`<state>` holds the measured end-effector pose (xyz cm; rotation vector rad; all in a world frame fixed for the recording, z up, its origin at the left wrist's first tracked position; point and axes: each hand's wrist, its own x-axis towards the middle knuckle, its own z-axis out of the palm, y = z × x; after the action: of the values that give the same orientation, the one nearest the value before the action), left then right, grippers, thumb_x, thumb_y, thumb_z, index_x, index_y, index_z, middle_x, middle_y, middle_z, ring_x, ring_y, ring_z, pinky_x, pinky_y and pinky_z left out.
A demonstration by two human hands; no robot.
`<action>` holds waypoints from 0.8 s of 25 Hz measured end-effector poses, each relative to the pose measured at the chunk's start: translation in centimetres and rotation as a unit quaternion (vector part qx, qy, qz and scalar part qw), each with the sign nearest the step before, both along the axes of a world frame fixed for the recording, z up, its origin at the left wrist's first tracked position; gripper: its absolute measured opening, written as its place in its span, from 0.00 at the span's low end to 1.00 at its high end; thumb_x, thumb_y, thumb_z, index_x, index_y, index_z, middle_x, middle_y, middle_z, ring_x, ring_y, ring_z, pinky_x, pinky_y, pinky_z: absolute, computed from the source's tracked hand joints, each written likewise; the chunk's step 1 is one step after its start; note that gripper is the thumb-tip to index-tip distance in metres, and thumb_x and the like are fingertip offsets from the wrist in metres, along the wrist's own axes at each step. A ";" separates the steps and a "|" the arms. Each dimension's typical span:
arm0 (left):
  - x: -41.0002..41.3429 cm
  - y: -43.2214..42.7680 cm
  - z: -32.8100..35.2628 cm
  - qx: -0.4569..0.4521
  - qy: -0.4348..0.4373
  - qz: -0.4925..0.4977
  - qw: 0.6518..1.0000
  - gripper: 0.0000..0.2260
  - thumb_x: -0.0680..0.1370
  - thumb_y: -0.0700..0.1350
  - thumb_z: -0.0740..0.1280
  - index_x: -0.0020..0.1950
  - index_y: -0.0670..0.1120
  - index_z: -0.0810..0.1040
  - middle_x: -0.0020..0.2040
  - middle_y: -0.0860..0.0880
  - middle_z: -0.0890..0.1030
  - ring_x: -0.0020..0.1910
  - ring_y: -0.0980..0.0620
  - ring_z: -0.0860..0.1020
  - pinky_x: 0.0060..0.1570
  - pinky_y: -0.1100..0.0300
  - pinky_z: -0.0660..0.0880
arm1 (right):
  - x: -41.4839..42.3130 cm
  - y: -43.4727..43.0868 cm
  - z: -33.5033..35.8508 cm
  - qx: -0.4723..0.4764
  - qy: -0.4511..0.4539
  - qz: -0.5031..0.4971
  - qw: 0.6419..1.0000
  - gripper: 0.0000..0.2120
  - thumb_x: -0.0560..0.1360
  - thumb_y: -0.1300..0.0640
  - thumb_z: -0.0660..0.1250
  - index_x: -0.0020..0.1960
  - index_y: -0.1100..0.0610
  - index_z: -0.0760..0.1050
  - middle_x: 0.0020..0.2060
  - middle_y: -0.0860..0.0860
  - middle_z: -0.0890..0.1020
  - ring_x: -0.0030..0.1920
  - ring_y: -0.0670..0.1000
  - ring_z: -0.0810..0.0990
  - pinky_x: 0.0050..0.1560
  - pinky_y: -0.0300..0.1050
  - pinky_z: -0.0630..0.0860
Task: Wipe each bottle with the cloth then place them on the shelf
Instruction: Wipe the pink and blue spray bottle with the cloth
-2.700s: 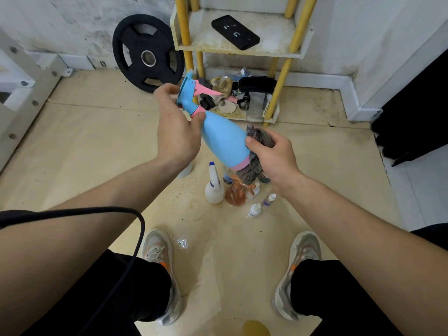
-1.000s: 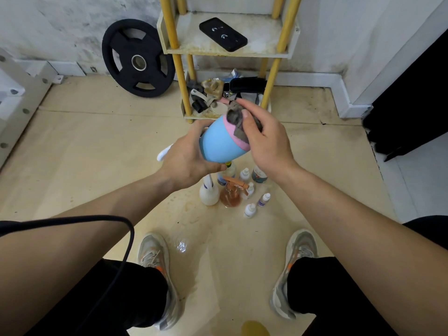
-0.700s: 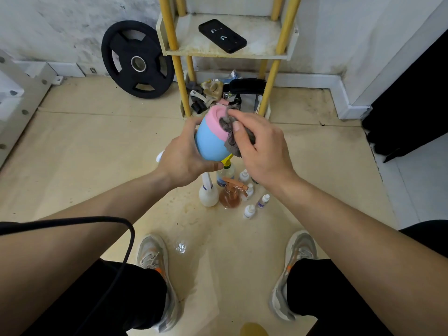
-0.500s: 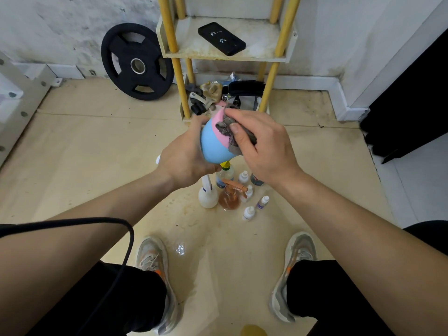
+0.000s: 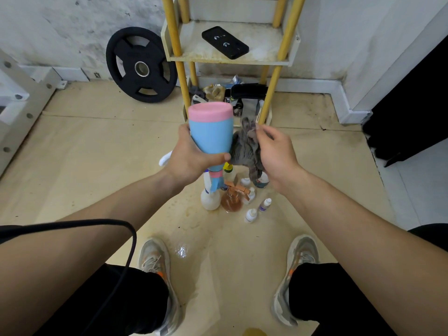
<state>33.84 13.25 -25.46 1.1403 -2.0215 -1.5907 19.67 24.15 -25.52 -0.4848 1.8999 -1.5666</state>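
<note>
The left hand clamps the neck of an upturned blue spray bottle, pink base up; beside it, the right hand grips a grey cloth touching the bottle's side.

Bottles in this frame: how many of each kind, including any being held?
Spray bottles: 3 (blue spray bottle in the left hand, white spray bottle, amber spray bottle)
Small white-capped bottles: 4
Yellow-capped bottle: 1
Labelled bottle partly behind the cloth: 1
Total: 9
</note>
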 end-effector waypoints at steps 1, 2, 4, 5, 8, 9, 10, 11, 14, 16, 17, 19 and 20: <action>-0.2 0.0 0.2 0.038 0.014 0.010 0.999 0.40 0.69 0.43 0.81 0.70 0.49 0.58 0.58 0.53 0.72 0.58 0.51 0.77 0.42 0.57 0.81 | 0.4 0.1 -0.4 0.023 0.013 0.007 1.000 0.14 0.84 0.51 0.60 0.46 0.50 0.82 0.46 0.50 0.86 0.51 0.53 0.84 0.58 0.58 0.81; -0.4 0.1 0.5 0.075 0.026 0.018 0.997 0.38 0.70 0.44 0.80 0.70 0.50 0.58 0.59 0.53 0.73 0.58 0.51 0.79 0.45 0.52 0.83 | 0.7 0.2 -0.8 0.037 0.033 0.018 0.999 0.14 0.84 0.52 0.60 0.45 0.49 0.81 0.45 0.48 0.86 0.51 0.52 0.84 0.58 0.56 0.80; -0.7 0.5 1.0 0.174 0.051 0.034 0.983 0.32 0.74 0.50 0.76 0.70 0.52 0.60 0.61 0.50 0.76 0.54 0.48 0.83 0.46 0.48 0.83 | 1.5 0.2 -1.0 0.036 0.055 0.041 0.997 0.13 0.84 0.52 0.60 0.46 0.50 0.81 0.43 0.45 0.85 0.46 0.47 0.82 0.54 0.49 0.78; -0.8 0.5 1.0 0.228 0.071 0.046 0.970 0.29 0.75 0.54 0.74 0.70 0.52 0.62 0.62 0.49 0.77 0.52 0.46 0.84 0.45 0.47 0.83 | 1.6 0.2 -0.9 0.033 0.058 0.049 0.997 0.14 0.84 0.52 0.59 0.46 0.53 0.81 0.42 0.46 0.84 0.44 0.46 0.81 0.52 0.48 0.77; -0.5 -0.5 0.9 0.294 0.088 0.067 0.949 0.33 0.72 0.65 0.71 0.71 0.52 0.67 0.64 0.45 0.78 0.50 0.41 0.85 0.46 0.43 0.82 | 1.5 -0.1 -0.7 0.040 0.041 0.053 0.997 0.15 0.84 0.51 0.60 0.48 0.56 0.82 0.43 0.51 0.85 0.45 0.48 0.80 0.52 0.50 0.79; -0.3 -0.7 1.0 0.279 0.070 0.067 0.955 0.34 0.70 0.67 0.72 0.71 0.52 0.68 0.64 0.46 0.79 0.51 0.43 0.85 0.46 0.44 0.83 | 1.5 -0.1 -0.8 0.039 0.029 0.054 0.997 0.14 0.84 0.51 0.60 0.48 0.56 0.82 0.44 0.51 0.85 0.45 0.48 0.81 0.54 0.52 0.79; -0.3 -0.9 1.0 0.256 0.050 0.069 0.963 0.35 0.69 0.68 0.72 0.70 0.52 0.68 0.63 0.47 0.80 0.51 0.45 0.85 0.45 0.47 0.83 | 1.4 -0.1 -0.8 0.037 0.020 0.054 0.998 0.15 0.83 0.51 0.60 0.48 0.56 0.82 0.45 0.53 0.85 0.46 0.50 0.81 0.55 0.53 0.79; -0.3 -1.0 1.0 0.239 0.039 0.075 0.967 0.36 0.68 0.67 0.72 0.69 0.52 0.69 0.62 0.48 0.81 0.52 0.48 0.85 0.43 0.51 0.83 | 1.4 -0.2 -0.8 0.034 0.014 0.053 0.998 0.15 0.83 0.51 0.61 0.49 0.57 0.82 0.46 0.54 0.85 0.47 0.51 0.82 0.56 0.54 0.79; -0.3 -1.9 0.9 0.197 0.047 0.102 0.974 0.33 0.69 0.61 0.76 0.68 0.48 0.72 0.60 0.49 0.82 0.53 0.51 0.83 0.40 0.59 0.80 | 1.0 -0.4 -0.9 0.016 -0.019 0.029 0.999 0.17 0.83 0.50 0.61 0.48 0.62 0.81 0.43 0.57 0.84 0.45 0.53 0.80 0.51 0.51 0.78; -0.3 -2.4 1.0 0.169 0.053 0.130 0.976 0.35 0.68 0.58 0.78 0.69 0.47 0.68 0.61 0.48 0.79 0.55 0.50 0.82 0.42 0.58 0.80 | 0.5 -0.4 -0.7 0.004 -0.045 0.011 0.999 0.18 0.82 0.50 0.62 0.47 0.65 0.80 0.42 0.56 0.82 0.44 0.53 0.79 0.49 0.49 0.75; -0.3 -2.6 1.0 0.158 0.057 0.149 0.974 0.35 0.69 0.56 0.78 0.69 0.49 0.65 0.61 0.48 0.77 0.55 0.49 0.81 0.43 0.58 0.80 | 0.3 -0.4 -0.7 -0.004 -0.053 0.002 0.999 0.18 0.81 0.50 0.62 0.47 0.65 0.79 0.41 0.57 0.82 0.44 0.53 0.79 0.49 0.49 0.75; -0.2 -2.6 1.1 0.139 0.079 0.181 0.970 0.36 0.71 0.51 0.78 0.72 0.53 0.61 0.61 0.49 0.74 0.55 0.48 0.81 0.41 0.60 0.81 | 0.1 -0.3 -0.5 -0.010 -0.056 -0.017 0.998 0.17 0.81 0.51 0.63 0.46 0.64 0.80 0.41 0.56 0.83 0.43 0.53 0.79 0.49 0.52 0.77; -0.2 -2.6 1.0 0.133 0.094 0.186 0.969 0.36 0.71 0.50 0.78 0.73 0.55 0.62 0.62 0.49 0.74 0.55 0.49 0.80 0.41 0.61 0.81 | 0.2 -0.3 -0.4 -0.004 -0.050 -0.026 0.998 0.16 0.81 0.51 0.63 0.46 0.63 0.80 0.41 0.56 0.83 0.43 0.53 0.80 0.49 0.54 0.79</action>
<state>33.62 10.62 -24.46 1.3132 -1.4061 -1.7259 19.82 23.80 -25.97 -0.3571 1.8444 -1.6012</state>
